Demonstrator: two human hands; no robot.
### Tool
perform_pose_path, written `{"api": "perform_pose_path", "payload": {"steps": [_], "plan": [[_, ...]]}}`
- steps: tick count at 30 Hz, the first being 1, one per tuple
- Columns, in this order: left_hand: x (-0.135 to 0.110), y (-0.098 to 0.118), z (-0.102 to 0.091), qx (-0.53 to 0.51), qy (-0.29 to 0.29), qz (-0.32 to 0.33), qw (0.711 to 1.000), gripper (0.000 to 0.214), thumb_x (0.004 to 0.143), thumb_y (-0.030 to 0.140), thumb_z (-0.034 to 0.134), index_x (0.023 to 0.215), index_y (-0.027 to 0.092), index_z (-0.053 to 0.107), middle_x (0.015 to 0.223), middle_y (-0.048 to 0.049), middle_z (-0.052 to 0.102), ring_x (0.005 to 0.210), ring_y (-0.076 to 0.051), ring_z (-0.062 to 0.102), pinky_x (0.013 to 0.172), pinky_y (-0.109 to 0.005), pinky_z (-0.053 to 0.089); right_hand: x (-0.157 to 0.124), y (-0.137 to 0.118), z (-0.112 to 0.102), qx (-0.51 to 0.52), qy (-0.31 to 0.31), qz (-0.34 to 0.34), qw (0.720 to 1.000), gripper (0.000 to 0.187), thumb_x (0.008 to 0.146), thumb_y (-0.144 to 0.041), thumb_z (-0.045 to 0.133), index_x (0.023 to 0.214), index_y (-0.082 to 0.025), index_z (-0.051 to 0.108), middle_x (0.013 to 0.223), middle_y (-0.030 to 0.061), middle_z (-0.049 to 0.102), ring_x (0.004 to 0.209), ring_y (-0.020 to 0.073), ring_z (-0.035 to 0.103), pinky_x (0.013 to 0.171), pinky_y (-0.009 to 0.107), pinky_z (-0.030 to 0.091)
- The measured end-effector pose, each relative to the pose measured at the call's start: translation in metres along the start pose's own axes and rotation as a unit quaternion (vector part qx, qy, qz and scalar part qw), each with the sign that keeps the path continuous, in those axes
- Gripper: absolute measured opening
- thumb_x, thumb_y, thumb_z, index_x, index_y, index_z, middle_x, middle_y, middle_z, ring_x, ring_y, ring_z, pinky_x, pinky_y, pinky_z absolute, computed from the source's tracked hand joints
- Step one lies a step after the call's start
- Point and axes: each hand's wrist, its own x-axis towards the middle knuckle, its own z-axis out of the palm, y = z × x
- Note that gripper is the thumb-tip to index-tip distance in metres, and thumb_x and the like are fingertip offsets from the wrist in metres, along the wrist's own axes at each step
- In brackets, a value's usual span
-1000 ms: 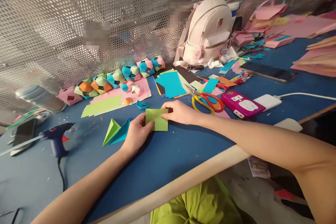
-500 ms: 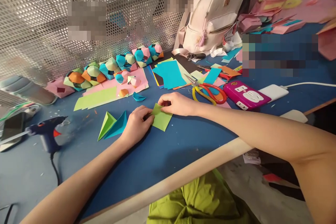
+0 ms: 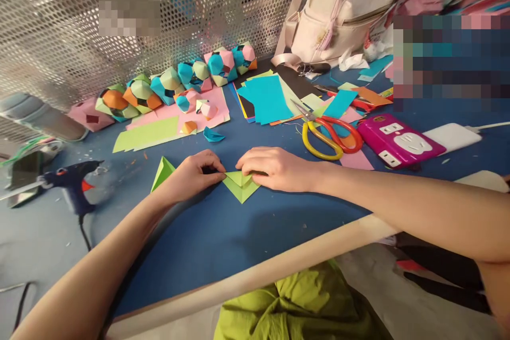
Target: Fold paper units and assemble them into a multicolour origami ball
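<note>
A small green paper point(image 3: 241, 186) lies on the blue table point(image 3: 223, 239), folded into a triangle with its tip toward me. My left hand point(image 3: 193, 174) presses its left corner with curled fingers. My right hand point(image 3: 274, 168) lies over its top right edge, fingers closed down on the fold. A folded green triangle point(image 3: 161, 171) sits just left of my left wrist; the blue one beside it is hidden by my hand.
Red-and-yellow scissors point(image 3: 330, 135), a pink power strip point(image 3: 398, 141) and loose coloured sheets point(image 3: 265, 98) lie beyond my right hand. A row of folded paper balls point(image 3: 175, 82) lines the perforated metal screen. A blue glue gun point(image 3: 69, 183) lies at left, a pale backpack point(image 3: 350, 5) at the back.
The green paper went from a flat rectangle held in both hands to a triangle pressed onto the table. My view tilted down and closer.
</note>
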Motion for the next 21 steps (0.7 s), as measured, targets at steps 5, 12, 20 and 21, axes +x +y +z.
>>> {"api": "perform_pose_path", "payload": {"steps": [5, 12, 20, 21], "plan": [[-0.001, -0.004, -0.006, 0.013, -0.034, 0.022, 0.999, 0.013, 0.076, 0.03, 0.064, 0.076, 0.018, 0.07, 0.086, -0.0026, 0.061, 0.081, -0.016, 0.059, 0.078, -0.029, 0.046, -0.002, -0.005, 0.003, -0.061, -0.005, -0.105, 0.993, 0.019, 0.091, -0.009, 0.046, 0.092, -0.011, 0.064, 0.1, 0.0118, 0.069, 0.09, 0.0194, 0.059, 0.081, 0.032, 0.05], [0.001, -0.01, -0.014, 0.008, -0.074, 0.034, 0.997, 0.012, 0.078, 0.028, 0.064, 0.08, 0.019, 0.071, 0.088, -0.002, 0.061, 0.082, -0.015, 0.061, 0.079, -0.027, 0.047, -0.004, -0.004, 0.002, -0.098, -0.017, -0.129, 0.987, 0.022, 0.093, -0.009, 0.044, 0.091, -0.012, 0.066, 0.102, 0.0121, 0.07, 0.09, 0.0186, 0.06, 0.081, 0.033, 0.051], [0.0, -0.013, -0.015, 0.004, -0.086, 0.046, 0.995, 0.013, 0.079, 0.029, 0.063, 0.078, 0.019, 0.071, 0.088, -0.003, 0.062, 0.084, -0.015, 0.061, 0.08, -0.027, 0.047, -0.004, -0.005, 0.002, -0.091, -0.024, -0.153, 0.984, 0.022, 0.093, -0.011, 0.045, 0.091, -0.011, 0.066, 0.103, 0.0126, 0.071, 0.093, 0.0191, 0.062, 0.082, 0.033, 0.052], [0.0, -0.013, -0.016, 0.004, -0.088, 0.047, 0.995, 0.013, 0.079, 0.029, 0.063, 0.079, 0.019, 0.071, 0.088, -0.003, 0.062, 0.084, -0.015, 0.061, 0.08, -0.027, 0.047, -0.004, -0.006, 0.002, -0.09, -0.026, -0.153, 0.984, 0.021, 0.093, -0.011, 0.045, 0.091, -0.011, 0.066, 0.103, 0.0125, 0.071, 0.093, 0.0191, 0.062, 0.083, 0.033, 0.052]]}}
